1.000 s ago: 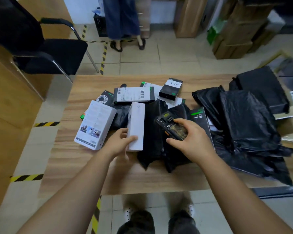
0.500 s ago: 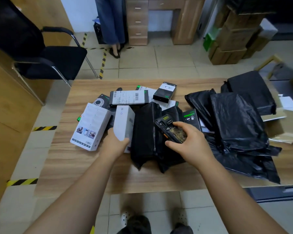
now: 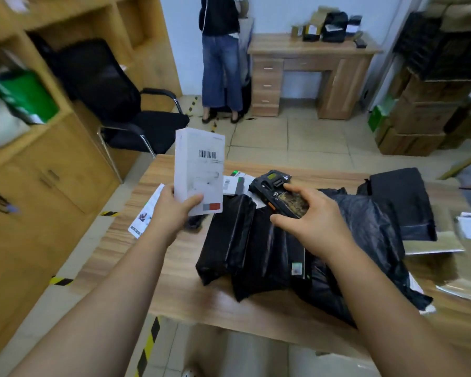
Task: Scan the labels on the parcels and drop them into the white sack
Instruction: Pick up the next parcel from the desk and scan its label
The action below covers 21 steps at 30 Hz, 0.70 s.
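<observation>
Left hand (image 3: 174, 210) grips the white box (image 3: 199, 172) by its lower edge, upright above the table's (image 3: 152, 257) far-left part, barcode facing the camera. Right hand (image 3: 313, 221) clamps the scanner (image 3: 279, 193) just right of the box, above black bags (image 3: 256, 248). Bare tabletop lies along the near edge.

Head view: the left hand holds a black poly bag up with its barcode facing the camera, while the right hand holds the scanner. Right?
Not quite. In the head view the left hand holds up a white box, not a black bag; its barcode faces the camera. The right hand does hold the scanner.
</observation>
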Each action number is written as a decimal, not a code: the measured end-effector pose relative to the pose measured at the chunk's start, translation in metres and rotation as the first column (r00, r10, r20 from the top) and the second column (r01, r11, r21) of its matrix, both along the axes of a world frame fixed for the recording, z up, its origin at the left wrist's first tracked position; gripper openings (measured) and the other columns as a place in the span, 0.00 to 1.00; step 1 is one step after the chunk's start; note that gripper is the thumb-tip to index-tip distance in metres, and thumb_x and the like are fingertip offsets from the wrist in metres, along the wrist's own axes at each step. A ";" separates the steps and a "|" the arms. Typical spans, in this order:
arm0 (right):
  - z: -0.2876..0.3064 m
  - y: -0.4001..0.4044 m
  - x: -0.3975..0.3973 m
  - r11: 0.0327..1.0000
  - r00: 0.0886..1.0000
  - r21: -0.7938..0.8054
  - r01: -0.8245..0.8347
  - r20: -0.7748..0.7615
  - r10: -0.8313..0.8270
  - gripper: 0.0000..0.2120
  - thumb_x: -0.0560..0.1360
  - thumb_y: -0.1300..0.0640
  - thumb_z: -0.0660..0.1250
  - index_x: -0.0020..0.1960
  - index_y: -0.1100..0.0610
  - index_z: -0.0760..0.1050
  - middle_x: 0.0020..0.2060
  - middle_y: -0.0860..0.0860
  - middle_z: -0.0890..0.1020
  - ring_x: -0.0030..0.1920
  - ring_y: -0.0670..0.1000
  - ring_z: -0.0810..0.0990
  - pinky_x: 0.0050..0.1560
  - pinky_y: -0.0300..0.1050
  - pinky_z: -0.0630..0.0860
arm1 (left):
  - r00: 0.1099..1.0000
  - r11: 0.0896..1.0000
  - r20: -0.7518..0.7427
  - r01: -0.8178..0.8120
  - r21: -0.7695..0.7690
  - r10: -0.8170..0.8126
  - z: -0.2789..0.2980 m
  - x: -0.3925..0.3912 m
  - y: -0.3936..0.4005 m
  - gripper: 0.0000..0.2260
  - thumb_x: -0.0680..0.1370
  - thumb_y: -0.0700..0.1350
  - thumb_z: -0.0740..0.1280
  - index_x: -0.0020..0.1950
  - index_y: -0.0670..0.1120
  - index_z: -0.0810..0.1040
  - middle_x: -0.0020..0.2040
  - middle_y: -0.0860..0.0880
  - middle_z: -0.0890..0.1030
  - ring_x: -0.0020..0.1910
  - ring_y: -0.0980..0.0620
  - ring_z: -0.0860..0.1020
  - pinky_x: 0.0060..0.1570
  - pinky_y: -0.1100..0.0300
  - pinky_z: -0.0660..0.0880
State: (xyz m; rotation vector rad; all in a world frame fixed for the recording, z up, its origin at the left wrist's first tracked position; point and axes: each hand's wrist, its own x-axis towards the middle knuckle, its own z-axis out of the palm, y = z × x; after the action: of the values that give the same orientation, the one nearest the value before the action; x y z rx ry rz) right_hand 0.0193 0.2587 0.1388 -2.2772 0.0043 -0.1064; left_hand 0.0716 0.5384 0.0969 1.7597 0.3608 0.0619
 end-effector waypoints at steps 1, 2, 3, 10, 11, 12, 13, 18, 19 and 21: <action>0.011 -0.006 0.001 1.000 1.000 0.016 -0.005 0.027 0.005 0.31 0.66 0.47 0.79 0.67 0.43 0.75 0.56 0.44 0.78 0.56 0.45 0.77 0.58 0.43 0.73 | 1.000 1.000 0.022 0.006 -0.029 -0.006 0.013 -0.001 -0.009 0.21 0.74 0.43 0.75 0.62 0.45 0.70 0.58 0.48 0.79 0.55 0.49 0.80 0.51 0.52 0.79; 0.023 -0.012 0.002 1.000 0.999 0.027 -0.014 0.052 0.013 0.31 0.66 0.46 0.79 0.67 0.43 0.75 0.56 0.45 0.79 0.55 0.46 0.77 0.58 0.43 0.74 | 0.999 0.999 0.047 0.009 -0.032 -0.008 0.026 -0.003 -0.018 0.22 0.73 0.42 0.76 0.63 0.44 0.70 0.58 0.49 0.80 0.55 0.50 0.80 0.53 0.52 0.79; 0.034 -0.017 0.003 0.999 0.997 0.027 -0.026 0.070 0.024 0.31 0.65 0.46 0.79 0.67 0.43 0.75 0.55 0.45 0.79 0.55 0.46 0.77 0.57 0.44 0.74 | 0.997 0.999 0.076 0.008 -0.032 -0.006 0.036 -0.004 -0.025 0.23 0.72 0.41 0.77 0.63 0.45 0.70 0.58 0.49 0.80 0.54 0.50 0.81 0.54 0.51 0.79; 0.085 -0.038 -0.010 0.998 0.994 0.010 -0.066 0.090 0.065 0.31 0.66 0.46 0.78 0.66 0.40 0.73 0.55 0.45 0.78 0.47 0.47 0.80 0.40 0.37 0.76 | 0.984 0.999 0.176 0.031 0.032 -0.037 0.080 -0.003 -0.055 0.22 0.71 0.44 0.78 0.58 0.47 0.69 0.56 0.48 0.78 0.52 0.50 0.80 0.47 0.50 0.80; 0.087 -0.038 -0.011 0.998 0.994 0.007 -0.068 0.083 0.067 0.30 0.66 0.45 0.78 0.66 0.40 0.73 0.55 0.45 0.78 0.47 0.47 0.80 0.41 0.39 0.76 | 0.982 0.999 0.186 0.031 0.045 -0.039 0.082 -0.003 -0.057 0.22 0.71 0.44 0.78 0.57 0.47 0.69 0.55 0.49 0.78 0.51 0.50 0.80 0.46 0.51 0.80; 0.089 -0.038 -0.013 0.998 0.995 -0.002 -0.069 0.071 0.069 0.30 0.66 0.45 0.78 0.65 0.40 0.74 0.55 0.45 0.79 0.46 0.46 0.80 0.39 0.39 0.74 | 0.980 0.998 0.194 0.030 0.056 -0.040 0.083 -0.002 -0.058 0.21 0.71 0.45 0.77 0.57 0.47 0.69 0.55 0.49 0.78 0.51 0.51 0.80 0.44 0.53 0.79; 0.091 -0.036 -0.013 0.997 0.995 -0.019 -0.076 0.057 0.076 0.29 0.65 0.45 0.78 0.65 0.40 0.74 0.54 0.44 0.79 0.44 0.44 0.79 0.37 0.38 0.72 | 0.978 0.997 0.203 0.030 0.067 -0.043 0.084 -0.002 -0.059 0.21 0.71 0.45 0.77 0.57 0.48 0.69 0.54 0.50 0.78 0.51 0.51 0.80 0.41 0.55 0.78; 0.093 -0.018 -0.017 0.990 0.991 -0.054 -0.130 -0.004 0.130 0.27 0.65 0.46 0.78 0.62 0.39 0.74 0.46 0.39 0.78 0.38 0.43 0.80 0.39 0.43 0.76 | 0.977 0.995 0.206 0.035 0.093 -0.054 0.082 0.003 -0.048 0.22 0.72 0.45 0.76 0.60 0.47 0.69 0.53 0.54 0.77 0.50 0.56 0.78 0.38 0.62 0.75; 0.094 -0.012 -0.017 0.989 0.990 -0.056 -0.138 -0.017 0.137 0.27 0.65 0.47 0.78 0.61 0.38 0.74 0.46 0.39 0.78 0.38 0.44 0.81 0.41 0.45 0.78 | 0.977 0.995 0.206 0.035 0.089 -0.053 0.081 0.005 -0.043 0.22 0.72 0.45 0.76 0.60 0.47 0.69 0.53 0.54 0.77 0.50 0.56 0.78 0.39 0.63 0.74; 0.095 0.002 -0.014 0.986 0.989 -0.076 -0.148 -0.033 0.146 0.26 0.64 0.47 0.78 0.60 0.37 0.74 0.47 0.40 0.79 0.40 0.45 0.82 0.45 0.48 0.80 | 0.975 0.996 0.213 0.044 0.076 -0.059 0.078 0.009 -0.031 0.23 0.72 0.45 0.77 0.60 0.47 0.69 0.54 0.53 0.78 0.50 0.56 0.78 0.39 0.63 0.74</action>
State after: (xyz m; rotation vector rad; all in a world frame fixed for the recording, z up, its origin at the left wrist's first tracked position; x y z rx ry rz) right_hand 0.0049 0.2602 0.2338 -2.3481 -0.1564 0.0025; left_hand 0.0809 0.5077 0.1748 1.8107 0.1573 0.2286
